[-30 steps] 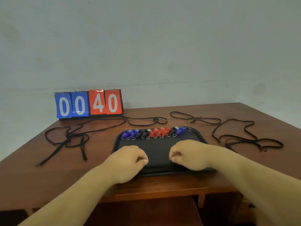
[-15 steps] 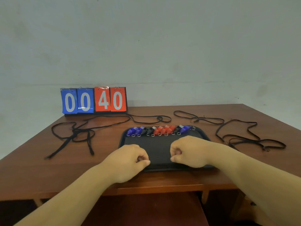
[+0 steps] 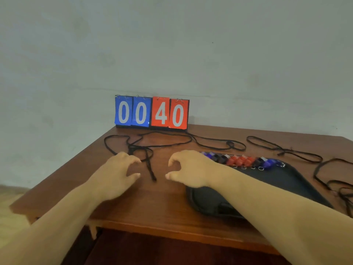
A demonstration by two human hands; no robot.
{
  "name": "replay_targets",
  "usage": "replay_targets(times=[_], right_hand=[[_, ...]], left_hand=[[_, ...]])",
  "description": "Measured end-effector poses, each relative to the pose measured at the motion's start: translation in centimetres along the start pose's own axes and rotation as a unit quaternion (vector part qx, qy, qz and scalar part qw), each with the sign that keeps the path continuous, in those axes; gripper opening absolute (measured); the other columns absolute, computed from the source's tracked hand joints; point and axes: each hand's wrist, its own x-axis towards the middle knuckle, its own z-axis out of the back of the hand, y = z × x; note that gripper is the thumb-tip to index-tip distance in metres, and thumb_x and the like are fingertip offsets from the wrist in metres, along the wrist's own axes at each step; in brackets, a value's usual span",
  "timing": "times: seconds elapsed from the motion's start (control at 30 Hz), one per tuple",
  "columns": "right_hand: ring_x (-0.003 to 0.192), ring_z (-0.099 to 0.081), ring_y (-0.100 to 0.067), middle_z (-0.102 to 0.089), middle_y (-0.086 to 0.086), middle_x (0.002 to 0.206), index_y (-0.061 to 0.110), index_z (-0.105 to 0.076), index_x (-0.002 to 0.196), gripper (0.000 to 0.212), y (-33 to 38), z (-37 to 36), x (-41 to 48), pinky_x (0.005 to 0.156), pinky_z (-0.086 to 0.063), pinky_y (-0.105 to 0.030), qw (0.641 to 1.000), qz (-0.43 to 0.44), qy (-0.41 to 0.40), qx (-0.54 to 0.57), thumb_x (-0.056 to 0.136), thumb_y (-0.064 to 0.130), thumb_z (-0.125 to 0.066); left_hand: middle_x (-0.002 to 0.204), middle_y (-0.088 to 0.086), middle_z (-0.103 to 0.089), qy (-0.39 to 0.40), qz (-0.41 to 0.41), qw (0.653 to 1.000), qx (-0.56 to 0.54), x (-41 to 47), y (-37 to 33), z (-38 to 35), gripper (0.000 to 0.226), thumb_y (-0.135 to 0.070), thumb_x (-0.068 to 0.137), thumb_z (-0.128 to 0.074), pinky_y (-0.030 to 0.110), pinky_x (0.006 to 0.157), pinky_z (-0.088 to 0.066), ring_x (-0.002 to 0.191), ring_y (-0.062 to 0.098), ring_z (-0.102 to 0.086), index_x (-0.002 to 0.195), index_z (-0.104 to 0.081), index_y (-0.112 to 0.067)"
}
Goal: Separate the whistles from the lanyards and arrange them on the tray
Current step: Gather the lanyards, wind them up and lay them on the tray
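A black tray (image 3: 298, 180) lies on the wooden table, right of centre. Along its far edge runs a row of several whistles (image 3: 241, 161): blue, black, red, black, blue, each with a small metal ring. Loose black lanyards lie on the table: a tangled bunch (image 3: 145, 148) at the left, others (image 3: 286, 150) at the right. My left hand (image 3: 118, 173) and my right hand (image 3: 187, 169) hover over the table on either side of the left bunch's hanging end. Their fingers are loosely curved and hold nothing. My right forearm crosses the tray's near left corner.
A flip scoreboard (image 3: 151, 112) reading 00 40 stands at the table's far edge against a pale wall. More lanyard loops (image 3: 342, 188) lie at the right edge. The table's (image 3: 152, 207) front edge is close below my arms.
The view has swung left. Both hands left the tray's near edge, moved left and forward to the left lanyard bunch, and went from fists to spread, curved fingers.
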Motion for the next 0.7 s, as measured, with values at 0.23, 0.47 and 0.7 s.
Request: replay_targets(times=[0.23,0.47,0.7], right_hand=[[0.101,-0.063,-0.024,-0.066,-0.004,0.113,0.015,-0.066,0.119,0.057,4.3,-2.6,5.9,0.091,-0.055,-0.041,0.997,-0.053,0.035,-0.050,0.090,0.063,-0.061],[0.099,-0.066,-0.024,-0.070,-0.003,0.107,0.013,-0.073,0.105,0.024,4.7,-2.9,7.1,0.092,-0.055,-0.039,0.999,-0.023,0.018,-0.036,0.103,0.029,-0.055],[0.074,-0.069,-0.002,-0.070,0.010,0.083,0.030,-0.060,0.092,0.013,4.4,0.7,5.4,0.065,-0.045,-0.016,0.994,-0.020,-0.054,0.089,0.103,0.027,-0.056]], left_hand=[[0.140,-0.006,-0.050,-0.032,0.062,0.997,0.038,0.8,5.0,-1.7,0.051,-0.061,0.096,-0.049,0.041,0.107,-0.044,0.130,0.021,-0.047,0.143,-0.050,-0.042],[0.137,-0.008,-0.053,-0.036,0.046,0.997,0.049,1.0,5.0,-2.0,0.043,-0.059,0.098,-0.045,0.043,0.103,-0.046,0.127,0.020,-0.049,0.136,-0.056,-0.042],[0.136,-0.008,-0.054,-0.034,0.045,0.998,0.027,0.6,4.9,-1.8,0.040,-0.057,0.099,-0.048,0.042,0.105,-0.045,0.128,0.019,-0.049,0.134,-0.057,-0.040]])
